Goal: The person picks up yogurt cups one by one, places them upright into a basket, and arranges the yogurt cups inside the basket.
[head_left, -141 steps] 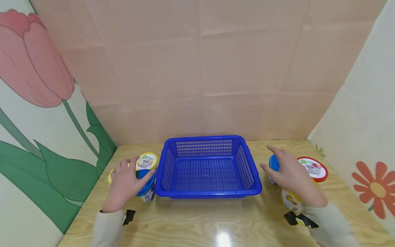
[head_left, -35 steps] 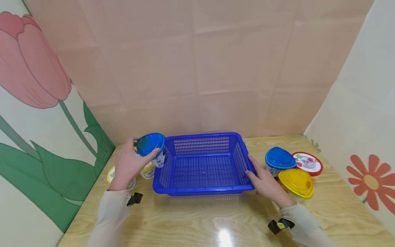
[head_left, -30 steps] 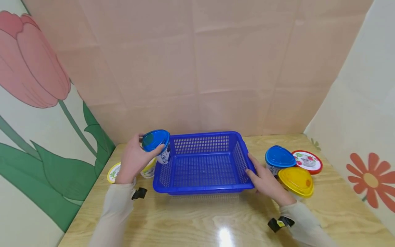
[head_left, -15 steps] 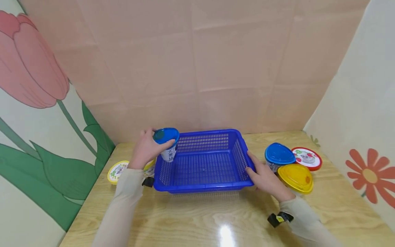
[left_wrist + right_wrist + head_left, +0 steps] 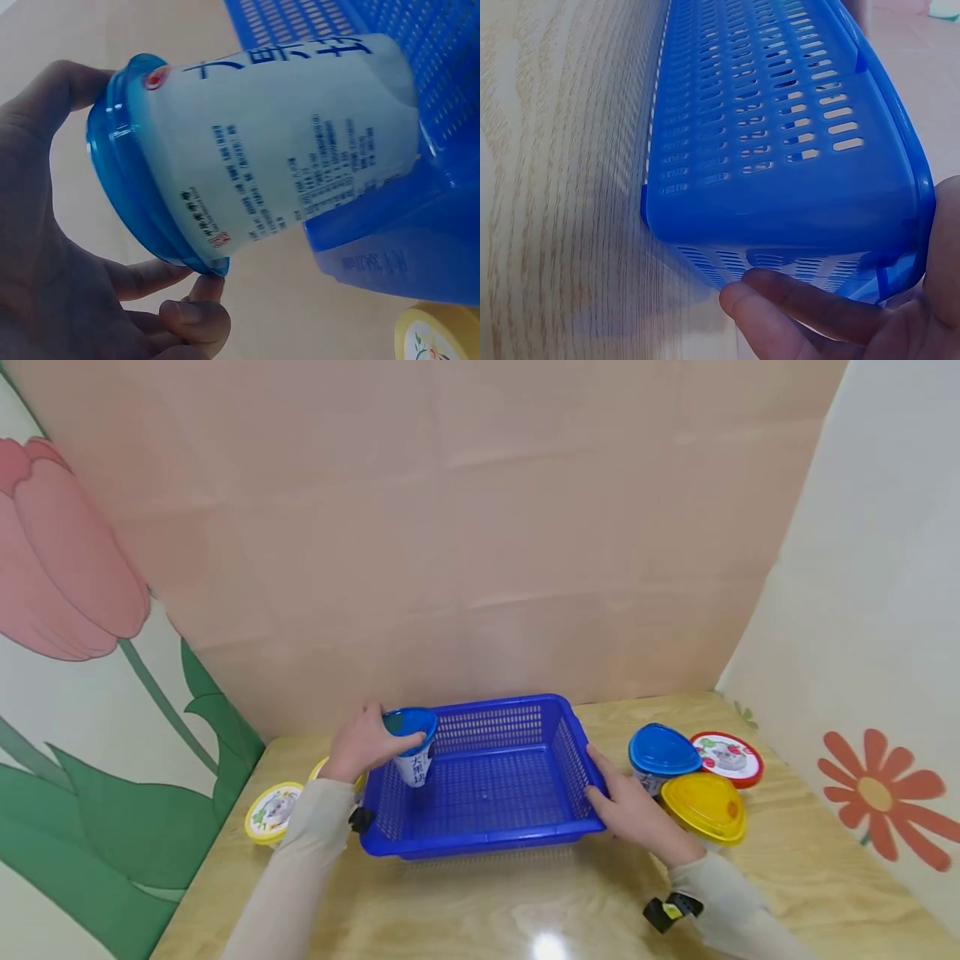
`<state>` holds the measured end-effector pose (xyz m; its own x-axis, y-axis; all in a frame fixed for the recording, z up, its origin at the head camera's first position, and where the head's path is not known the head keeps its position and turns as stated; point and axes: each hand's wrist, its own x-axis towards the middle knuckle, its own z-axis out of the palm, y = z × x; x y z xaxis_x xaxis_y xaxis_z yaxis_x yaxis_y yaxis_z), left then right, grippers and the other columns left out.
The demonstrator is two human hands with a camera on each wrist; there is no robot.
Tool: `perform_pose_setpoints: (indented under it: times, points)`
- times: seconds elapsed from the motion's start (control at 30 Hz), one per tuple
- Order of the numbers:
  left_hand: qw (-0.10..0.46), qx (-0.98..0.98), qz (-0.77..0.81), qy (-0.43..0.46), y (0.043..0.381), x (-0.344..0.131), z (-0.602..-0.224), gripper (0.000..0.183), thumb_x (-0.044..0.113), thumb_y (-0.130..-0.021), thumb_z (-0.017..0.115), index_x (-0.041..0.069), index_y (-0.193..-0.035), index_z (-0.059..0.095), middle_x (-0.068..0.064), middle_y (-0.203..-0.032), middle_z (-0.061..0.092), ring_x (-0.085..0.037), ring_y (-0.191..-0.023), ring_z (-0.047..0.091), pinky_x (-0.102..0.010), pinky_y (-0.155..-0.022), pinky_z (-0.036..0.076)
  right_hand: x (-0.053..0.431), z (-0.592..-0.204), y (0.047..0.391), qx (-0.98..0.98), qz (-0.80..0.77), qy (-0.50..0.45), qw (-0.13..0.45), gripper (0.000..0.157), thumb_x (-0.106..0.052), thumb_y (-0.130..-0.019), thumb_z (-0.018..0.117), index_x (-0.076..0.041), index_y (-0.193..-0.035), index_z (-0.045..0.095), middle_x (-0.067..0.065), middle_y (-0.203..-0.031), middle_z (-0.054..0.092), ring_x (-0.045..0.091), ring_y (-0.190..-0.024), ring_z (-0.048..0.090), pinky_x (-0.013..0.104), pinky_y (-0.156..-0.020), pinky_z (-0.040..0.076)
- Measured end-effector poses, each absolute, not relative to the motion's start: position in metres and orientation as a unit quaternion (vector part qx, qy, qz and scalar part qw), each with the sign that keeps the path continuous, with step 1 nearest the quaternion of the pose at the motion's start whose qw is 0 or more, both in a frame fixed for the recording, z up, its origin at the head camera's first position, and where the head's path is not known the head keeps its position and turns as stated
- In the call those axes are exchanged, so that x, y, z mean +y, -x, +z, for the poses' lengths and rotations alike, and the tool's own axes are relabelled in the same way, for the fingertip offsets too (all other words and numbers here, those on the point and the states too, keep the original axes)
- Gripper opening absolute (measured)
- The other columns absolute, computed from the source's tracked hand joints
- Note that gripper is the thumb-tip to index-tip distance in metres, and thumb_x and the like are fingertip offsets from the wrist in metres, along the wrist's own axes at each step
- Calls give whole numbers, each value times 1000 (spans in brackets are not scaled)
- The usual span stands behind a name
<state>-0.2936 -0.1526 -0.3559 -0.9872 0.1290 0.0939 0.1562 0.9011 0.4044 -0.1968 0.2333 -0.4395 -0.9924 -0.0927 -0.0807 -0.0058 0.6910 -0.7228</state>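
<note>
My left hand [image 5: 367, 745] pinches a white cup with a blue lid [image 5: 414, 767] by its lid, thumb on one side and fingers on the other. The cup hangs just inside the left end of the blue plastic basket [image 5: 487, 841]. Dark lettering covers the cup [image 5: 277, 142] in the left wrist view. At the basket's other end, my right hand [image 5: 630, 810] grips the rim. In the right wrist view, fingertips [image 5: 761, 300] reach along the outside of the basket wall [image 5: 780, 202].
Right of the basket stand a blue-lidded cup [image 5: 663, 750], a yellow-lidded tub [image 5: 703, 806] and a tub with a red-rimmed lid [image 5: 727, 758]. A yellow-rimmed tub [image 5: 273, 812] sits at the left; another is partly hidden behind the left wrist. A paper-covered wall [image 5: 480, 568] rises behind the basket.
My left hand has raised the blue-lidded cup from the table and carried it right, over the basket's left end. My right hand has left the cups at the right and taken hold of the basket.
</note>
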Motion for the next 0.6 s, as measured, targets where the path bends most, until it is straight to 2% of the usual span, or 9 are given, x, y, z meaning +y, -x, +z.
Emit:
perform_pose_setpoints:
  times: [0.23,0.43,0.6]
  points:
    - [4,-981,-181,73,298,-150,-363,86,65,-75,70,-3,-123,54,-18,-113,61,-30,-93,58,-44,-76,53,230,-440,193,920,-387,18,62,69,-25,-105,47,-17,-162,9,33,-140,46,27,-58,61,32,-53,54]
    - [-14,-982,-173,73,306,-149,-368,77,65,-74,71,1,-115,58,-13,-105,62,-25,-85,57,-37,-68,51,232,-441,196,924,-378,32,59,69,-24,-105,46,-14,-162,8,36,-141,45,24,-61,63,33,-53,56]
    - [-11,-981,-174,80,311,-154,-369,80,61,-72,75,-2,-118,59,-15,-109,64,-27,-88,58,-41,-71,54,233,-439,200,926,-370,46,49,70,-23,-104,46,-11,-161,8,37,-137,48,25,-58,63,31,-51,54]
